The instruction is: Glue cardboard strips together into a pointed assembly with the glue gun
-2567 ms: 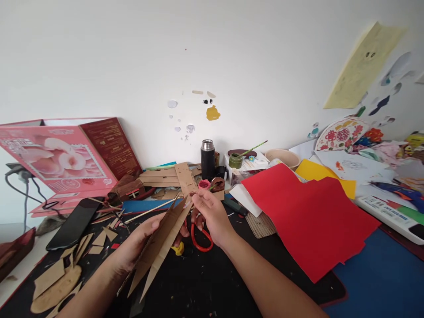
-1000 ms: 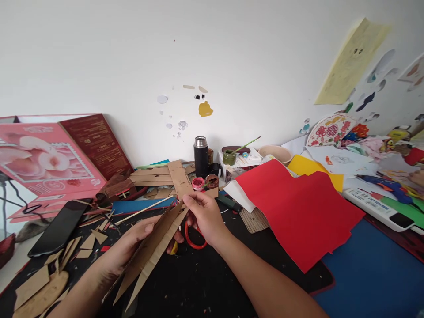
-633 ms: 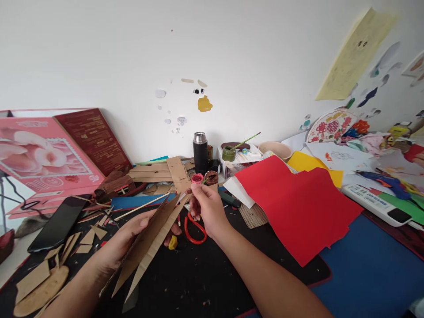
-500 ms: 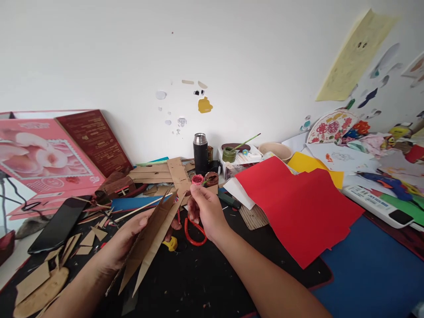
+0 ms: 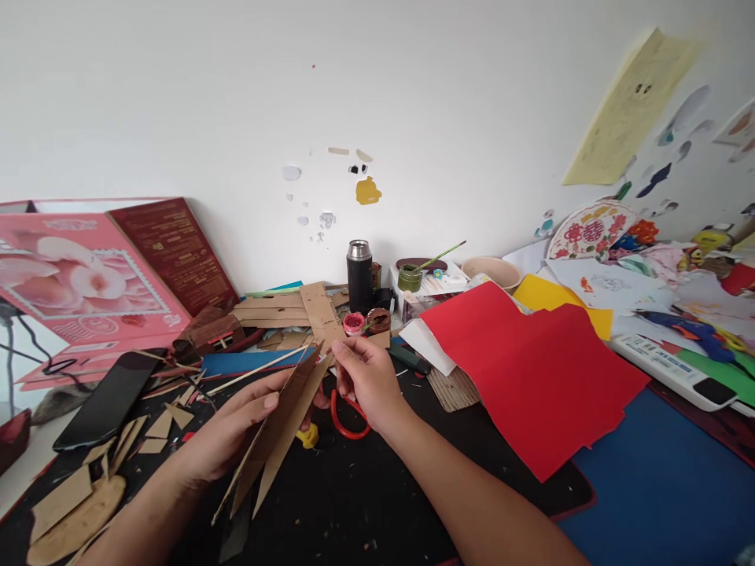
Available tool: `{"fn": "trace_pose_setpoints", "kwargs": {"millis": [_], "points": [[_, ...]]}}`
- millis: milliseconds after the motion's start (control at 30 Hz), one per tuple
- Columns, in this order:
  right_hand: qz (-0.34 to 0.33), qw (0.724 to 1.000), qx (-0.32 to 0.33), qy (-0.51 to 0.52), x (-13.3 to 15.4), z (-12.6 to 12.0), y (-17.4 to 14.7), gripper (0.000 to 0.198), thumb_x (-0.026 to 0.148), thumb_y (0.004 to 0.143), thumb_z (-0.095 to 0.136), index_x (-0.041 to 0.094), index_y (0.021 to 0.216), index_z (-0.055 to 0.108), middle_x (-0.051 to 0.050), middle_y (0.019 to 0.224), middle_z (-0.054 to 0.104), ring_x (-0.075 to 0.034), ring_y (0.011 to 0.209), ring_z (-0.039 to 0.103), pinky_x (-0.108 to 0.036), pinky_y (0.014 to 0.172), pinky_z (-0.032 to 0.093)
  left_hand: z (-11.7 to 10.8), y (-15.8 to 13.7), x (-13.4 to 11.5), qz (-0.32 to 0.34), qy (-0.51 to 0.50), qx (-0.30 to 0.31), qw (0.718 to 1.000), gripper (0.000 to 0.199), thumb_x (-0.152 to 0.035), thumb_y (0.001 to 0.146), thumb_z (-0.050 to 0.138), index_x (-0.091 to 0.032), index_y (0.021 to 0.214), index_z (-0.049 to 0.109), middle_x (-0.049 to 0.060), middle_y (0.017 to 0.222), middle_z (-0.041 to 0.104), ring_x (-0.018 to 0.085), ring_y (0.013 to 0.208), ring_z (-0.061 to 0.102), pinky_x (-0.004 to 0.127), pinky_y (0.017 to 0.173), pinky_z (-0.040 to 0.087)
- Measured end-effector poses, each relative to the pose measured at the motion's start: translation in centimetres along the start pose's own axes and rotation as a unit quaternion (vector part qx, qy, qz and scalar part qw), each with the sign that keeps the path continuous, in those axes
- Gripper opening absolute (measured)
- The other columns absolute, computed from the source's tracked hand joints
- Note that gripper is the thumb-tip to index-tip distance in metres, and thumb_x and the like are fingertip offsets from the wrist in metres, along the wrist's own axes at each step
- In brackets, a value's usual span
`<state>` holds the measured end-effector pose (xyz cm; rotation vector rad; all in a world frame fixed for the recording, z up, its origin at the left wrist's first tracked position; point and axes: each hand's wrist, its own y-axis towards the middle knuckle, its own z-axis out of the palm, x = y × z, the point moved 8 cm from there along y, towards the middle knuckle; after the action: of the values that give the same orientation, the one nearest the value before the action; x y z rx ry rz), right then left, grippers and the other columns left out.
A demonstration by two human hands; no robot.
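A folded piece of brown cardboard (image 5: 287, 428) with pointed ends stands between my hands, its layers fanned apart toward me. My left hand (image 5: 251, 413) grips it from the left, with the thumb on the near face and some fingers hidden behind. At the far tip, my right hand (image 5: 369, 381) is closed in a pinch on the cardboard; its lower fingers curl under. A red loop-shaped handle (image 5: 349, 432) lies on the black mat just below my right hand. Beside it is a small yellow object (image 5: 307, 436), partly covered by the cardboard.
Red paper (image 5: 531, 369) covers the right side. Cardboard scraps (image 5: 159, 424) and a black phone (image 5: 109, 401) lie at left. Behind my hands stand a black flask (image 5: 359, 279), a pink paint pot (image 5: 354, 324) and a green jar (image 5: 410, 277) with a brush. A pink box (image 5: 88, 275) leans at far left.
The cardboard has turned slightly more upright, and its lower ends have shifted right. My left hand has its thumb more plainly on the near face. My right hand keeps its pinch at the tip.
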<state>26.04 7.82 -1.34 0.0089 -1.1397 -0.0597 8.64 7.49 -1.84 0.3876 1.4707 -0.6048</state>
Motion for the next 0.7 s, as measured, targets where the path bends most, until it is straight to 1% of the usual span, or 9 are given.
{"fn": "trace_pose_setpoints", "kwargs": {"millis": [133,200,267,333,367,433,500,567,700], "points": [[0.011,0.999,-0.030,0.008,0.3,-0.7,0.1,0.043,0.061,0.082,0.082,0.021,0.081,0.068,0.007,0.054,0.055,-0.009,0.040,0.045,-0.020,0.037,0.025,0.2,0.0,0.1,-0.009,-0.003,0.010,1.000,0.071,-0.067,0.081,0.084,-0.019,0.133,0.078,0.016,0.118,0.082,0.031,0.096,0.076,0.038,0.087,0.060],[0.010,0.999,-0.048,0.014,0.4,-1.1,0.2,0.045,0.063,0.080,0.083,0.020,0.082,0.068,0.007,0.054,0.055,-0.009,0.040,0.045,-0.020,0.036,0.025,-0.2,-0.1,-0.2,0.003,-0.007,-0.006,1.000,0.075,-0.068,0.080,0.085,-0.018,0.135,0.076,0.016,0.117,0.082,0.032,0.096,0.076,0.039,0.086,0.060],[0.008,0.998,-0.055,0.018,0.5,-1.3,0.2,0.047,0.064,0.079,0.083,0.020,0.083,0.069,0.007,0.054,0.054,-0.009,0.040,0.045,-0.020,0.036,0.025,-1.0,-0.3,-0.9,0.040,-0.005,-0.053,0.998,0.080,-0.070,0.078,0.084,-0.018,0.138,0.073,0.016,0.117,0.082,0.033,0.098,0.076,0.038,0.086,0.060],[0.011,0.999,-0.047,0.017,0.4,-1.1,0.2,0.047,0.064,0.080,0.083,0.019,0.084,0.069,0.007,0.055,0.055,-0.008,0.040,0.045,-0.020,0.036,0.025,-2.1,-0.7,-2.0,0.089,0.018,-0.119,0.989,0.084,-0.071,0.079,0.083,-0.019,0.144,0.068,0.016,0.123,0.081,0.036,0.107,0.075,0.038,0.088,0.059],[0.015,0.999,-0.038,0.016,0.4,-0.9,0.1,0.047,0.064,0.081,0.082,0.019,0.085,0.069,0.007,0.055,0.055,-0.008,0.040,0.045,-0.020,0.036,0.025,-2.6,-0.9,-2.6,0.110,0.043,-0.153,0.981,0.085,-0.070,0.081,0.082,-0.021,0.148,0.064,0.016,0.129,0.079,0.037,0.114,0.073,0.039,0.091,0.059],[0.020,1.000,-0.016,0.011,0.2,-0.4,-0.1,0.047,0.064,0.082,0.082,0.019,0.087,0.070,0.007,0.056,0.056,-0.008,0.040,0.045,-0.020,0.036,0.025,-3.3,-1.4,-3.5,0.139,0.110,-0.214,0.961,0.084,-0.065,0.085,0.082,-0.024,0.154,0.056,0.016,0.145,0.072,0.039,0.131,0.067,0.042,0.104,0.056],[0.019,1.000,0.002,0.003,0.3,0.0,-0.2,0.047,0.064,0.082,0.082,0.019,0.088,0.069,0.007,0.057,0.056,-0.008,0.040,0.047,-0.020,0.035,0.025,-3.5,-1.7,-4.2,0.159,0.193,-0.255,0.934,0.083,-0.061,0.088,0.081,-0.026,0.157,0.051,0.015,0.158,0.062,0.039,0.144,0.059,0.047,0.116,0.049],[0.015,1.000,0.011,-0.004,0.3,0.3,-0.4,0.047,0.064,0.082,0.083,0.020,0.087,0.067,0.007,0.059,0.058,-0.009,0.040,0.048,-0.020,0.035,0.026,-3.2,-1.8,-4.6,0.173,0.270,-0.274,0.907,0.079,-0.059,0.089,0.080,-0.026,0.155,0.051,0.015,0.161,0.059,0.039,0.146,0.056,0.050,0.122,0.044],[0.004,0.999,0.032,-0.011,0.5,0.7,-0.5,0.049,0.066,0.083,0.083,0.022,0.084,0.062,0.007,0.060,0.059,-0.008,0.039,0.049,-0.020,0.036,0.027,-2.3,-1.7,-4.6,0.180,0.379,-0.270,0.867,0.070,-0.058,0.091,0.076,-0.024,0.148,0.055,0.015,0.151,0.066,0.038,0.136,0.065,0.052,0.118,0.049]]}}
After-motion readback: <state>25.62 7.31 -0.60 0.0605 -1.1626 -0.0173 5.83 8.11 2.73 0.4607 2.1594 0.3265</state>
